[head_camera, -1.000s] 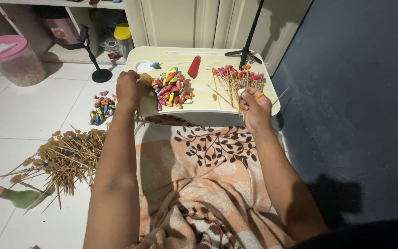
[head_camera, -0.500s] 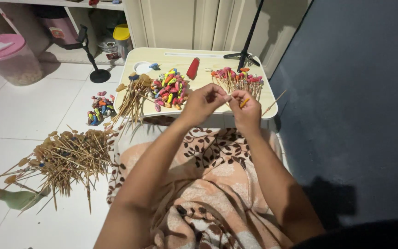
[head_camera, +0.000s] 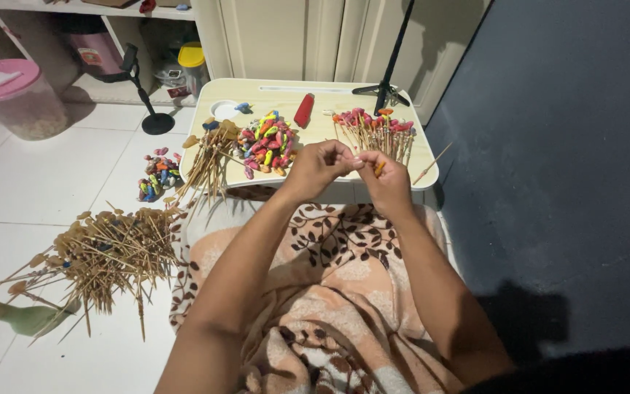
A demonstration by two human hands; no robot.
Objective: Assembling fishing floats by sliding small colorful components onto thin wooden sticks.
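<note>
Closest to me is the blanket [head_camera: 344, 292], peach with dark leaf prints, spread over the lap, and both forearms run up across it. On the floor to my left lies a big heap of thin wooden sticks [head_camera: 103, 252] with flat ends, and a green bottle [head_camera: 16, 317] lies on its side at the heap's near edge.

My two hands meet just in front of the near edge of the small table [head_camera: 417, 171]. The left hand [head_camera: 319, 166] is curled, fingertips pinched narrow against the right hand's fingertips. The right hand [head_camera: 384, 179] is also closed in a pinch, and a small orange balloon [head_camera: 378, 168] shows between its fingers. I cannot tell whether a stick is held there too; the fingers cover that spot.

On the table, left of the hands, a bundle of sticks [head_camera: 209, 160] hangs over the table's left edge. Next to it sits a pile of coloured balloons [head_camera: 267, 142], red, yellow, pink and green. To the right is a cluster of sticks with balloons on their tips [head_camera: 373, 131], and one lone stick [head_camera: 434, 162] pokes off the right corner. Further back lie a red flat thing [head_camera: 304, 109] and a white dish [head_camera: 225, 109].

On the floor beside the table is a second small balloon pile [head_camera: 156, 175]. Beyond, a black stand [head_camera: 147, 102], a pink-lidded tub [head_camera: 20, 102] and a yellow-lidded jar [head_camera: 192, 66].
</note>
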